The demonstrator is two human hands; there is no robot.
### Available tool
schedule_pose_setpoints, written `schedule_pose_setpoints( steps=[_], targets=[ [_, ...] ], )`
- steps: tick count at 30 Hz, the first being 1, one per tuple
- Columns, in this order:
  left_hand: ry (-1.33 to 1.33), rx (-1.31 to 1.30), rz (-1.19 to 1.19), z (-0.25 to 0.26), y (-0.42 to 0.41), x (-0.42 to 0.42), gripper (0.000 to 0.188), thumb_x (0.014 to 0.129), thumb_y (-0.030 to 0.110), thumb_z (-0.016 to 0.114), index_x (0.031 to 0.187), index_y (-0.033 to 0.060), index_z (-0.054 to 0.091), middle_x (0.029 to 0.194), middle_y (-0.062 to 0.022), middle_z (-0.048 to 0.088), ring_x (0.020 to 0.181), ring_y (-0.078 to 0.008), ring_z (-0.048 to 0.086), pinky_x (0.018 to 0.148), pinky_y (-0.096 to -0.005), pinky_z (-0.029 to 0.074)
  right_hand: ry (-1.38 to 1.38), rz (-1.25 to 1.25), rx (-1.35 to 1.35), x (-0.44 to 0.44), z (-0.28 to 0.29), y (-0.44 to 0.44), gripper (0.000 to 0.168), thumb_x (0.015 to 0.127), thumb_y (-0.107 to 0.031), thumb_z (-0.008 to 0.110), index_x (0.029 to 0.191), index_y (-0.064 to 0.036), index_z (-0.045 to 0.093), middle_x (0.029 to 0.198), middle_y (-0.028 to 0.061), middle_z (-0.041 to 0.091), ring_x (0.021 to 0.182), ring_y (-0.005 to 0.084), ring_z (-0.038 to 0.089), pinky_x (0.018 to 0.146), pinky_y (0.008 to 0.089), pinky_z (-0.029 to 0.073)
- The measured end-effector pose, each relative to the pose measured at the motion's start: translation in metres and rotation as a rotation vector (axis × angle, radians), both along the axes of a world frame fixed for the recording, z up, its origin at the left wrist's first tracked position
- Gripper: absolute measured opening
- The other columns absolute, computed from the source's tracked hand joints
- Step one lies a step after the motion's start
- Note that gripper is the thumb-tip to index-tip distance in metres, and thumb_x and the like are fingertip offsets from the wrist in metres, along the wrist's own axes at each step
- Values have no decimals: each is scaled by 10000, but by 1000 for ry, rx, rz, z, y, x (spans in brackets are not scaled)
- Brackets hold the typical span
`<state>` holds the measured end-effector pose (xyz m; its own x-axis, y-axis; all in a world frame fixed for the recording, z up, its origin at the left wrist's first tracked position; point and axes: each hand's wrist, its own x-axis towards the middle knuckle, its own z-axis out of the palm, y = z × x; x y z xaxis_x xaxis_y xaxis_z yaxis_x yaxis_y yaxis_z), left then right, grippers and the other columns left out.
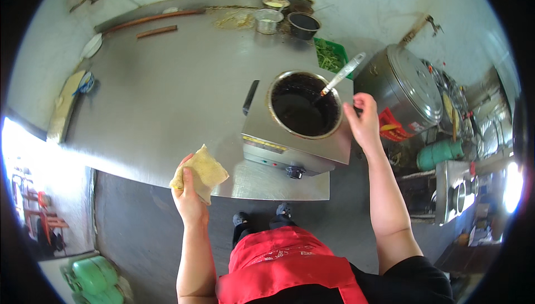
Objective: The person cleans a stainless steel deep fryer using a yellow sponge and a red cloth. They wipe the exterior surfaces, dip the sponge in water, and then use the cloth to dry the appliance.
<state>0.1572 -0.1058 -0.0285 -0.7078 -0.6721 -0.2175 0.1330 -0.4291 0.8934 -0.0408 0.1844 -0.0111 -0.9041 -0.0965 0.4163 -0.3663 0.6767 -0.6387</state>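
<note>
In my left hand (190, 195) is a pale yellow folded cloth (205, 169), pinched between thumb and fingers above the front edge of the steel table. My right hand (364, 118) hovers just right of a round metal pot (273, 116), thumb and curled fingers apart, with nothing visible between them. Dark liquid (299, 110) partly fills the pot. A metal-handled ladle or spoon (345, 72) leans in it, its lower end hidden by the liquid. The pot is set into a boxy steel electric warmer (288, 153) with a black knob (295, 173) on its front.
The steel table (167, 87) carries a rolling pin (157, 31), a long wooden rod (154, 19) and several bowls (304, 25) at the back. Beyond the warmer sit a green crate of leafy greens (332, 55) and a large lidded steel drum (401, 82). Gas cylinders (439, 153) stand right.
</note>
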Motion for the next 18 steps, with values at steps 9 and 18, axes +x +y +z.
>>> schedule_pose_setpoints(
  steps=[9, 18],
  targets=[
    [-14, 26, 53, -37, -25, -15, 256, 883, 195, 458, 1063, 32, 540, 980, -41, 544, 867, -114, 511, 715, -216, 415, 298, -241, -63, -56, 21, -12, 297, 837, -284, 524, 969, -19, 515, 854, 81, 560, 767, 149, 525, 701, 262, 417],
    [-38, -74, -47, -45, -38, -43, 247, 886, 174, 451, 1057, 27, 551, 937, -25, 542, 835, -80, 480, 717, -201, 397, -72, 356, 287, -102, 20, -108, 316, 842, -287, 503, 1045, -45, 509, 1012, 119, 550, 889, 239, 548, 793, 305, 411]
  ],
)
